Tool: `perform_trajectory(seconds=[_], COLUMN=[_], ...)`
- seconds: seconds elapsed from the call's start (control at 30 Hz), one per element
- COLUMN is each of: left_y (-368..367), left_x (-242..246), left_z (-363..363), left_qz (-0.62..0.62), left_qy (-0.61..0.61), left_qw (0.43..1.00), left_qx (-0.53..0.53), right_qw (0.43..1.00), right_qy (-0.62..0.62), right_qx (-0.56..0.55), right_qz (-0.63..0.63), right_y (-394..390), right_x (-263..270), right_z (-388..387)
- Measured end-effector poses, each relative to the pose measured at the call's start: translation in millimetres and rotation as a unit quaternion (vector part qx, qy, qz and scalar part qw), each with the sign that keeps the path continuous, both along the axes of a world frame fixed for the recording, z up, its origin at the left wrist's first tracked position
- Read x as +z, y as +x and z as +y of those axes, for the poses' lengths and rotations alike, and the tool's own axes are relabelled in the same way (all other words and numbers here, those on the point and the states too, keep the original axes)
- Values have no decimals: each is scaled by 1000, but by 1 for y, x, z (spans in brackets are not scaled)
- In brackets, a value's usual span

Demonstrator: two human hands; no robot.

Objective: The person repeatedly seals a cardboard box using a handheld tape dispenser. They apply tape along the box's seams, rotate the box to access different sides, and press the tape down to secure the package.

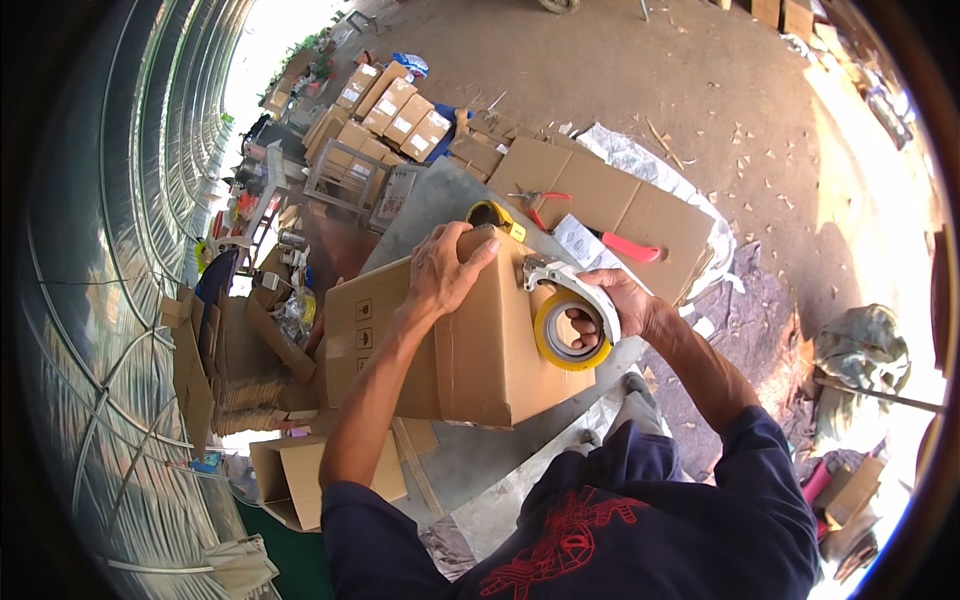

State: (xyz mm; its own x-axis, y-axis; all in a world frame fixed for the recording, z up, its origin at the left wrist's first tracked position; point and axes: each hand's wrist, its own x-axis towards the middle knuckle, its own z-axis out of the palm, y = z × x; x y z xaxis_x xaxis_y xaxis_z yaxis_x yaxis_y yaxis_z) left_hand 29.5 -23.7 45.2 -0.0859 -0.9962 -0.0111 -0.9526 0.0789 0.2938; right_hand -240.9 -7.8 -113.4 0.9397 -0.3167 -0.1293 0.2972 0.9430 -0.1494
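Observation:
A large cardboard box (472,345) with printed symbols on its side stands tilted in view on a grey table (480,450). My left hand (448,268) rests on the box's upper edge, fingers spread, thumb towards the right. A tape dispenser (581,281) with a roll of yellow-edged packing tape (546,341) is in my right hand (619,300), its head against the box's right face. Some of my right fingers show through the roll's core. Just beyond the box lies a second yellow tape roll (511,225), partly hidden.
Flattened cardboard (600,187) beyond the box carries red-handled pruning shears (536,201), a printed sheet (589,247) and a tool's red handle (631,247). Closed cartons (409,116) are stacked farther off. An open box (296,480) stands lower left, near a flat cardboard stack (244,397).

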Motion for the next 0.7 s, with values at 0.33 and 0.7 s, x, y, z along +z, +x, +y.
perform_trajectory(seconds=[0.33,0.7], left_y=[2,3], left_x=[-14,-21], left_z=[2,4], left_qz=[19,9], left_qy=[-44,-53], left_qw=[999,999], left_qx=[4,4], right_qw=[995,982], right_qy=[15,52], right_qx=[-98,-178], right_qz=[18,21], right_y=[-18,-11], right_x=[8,14], right_z=[57,241])
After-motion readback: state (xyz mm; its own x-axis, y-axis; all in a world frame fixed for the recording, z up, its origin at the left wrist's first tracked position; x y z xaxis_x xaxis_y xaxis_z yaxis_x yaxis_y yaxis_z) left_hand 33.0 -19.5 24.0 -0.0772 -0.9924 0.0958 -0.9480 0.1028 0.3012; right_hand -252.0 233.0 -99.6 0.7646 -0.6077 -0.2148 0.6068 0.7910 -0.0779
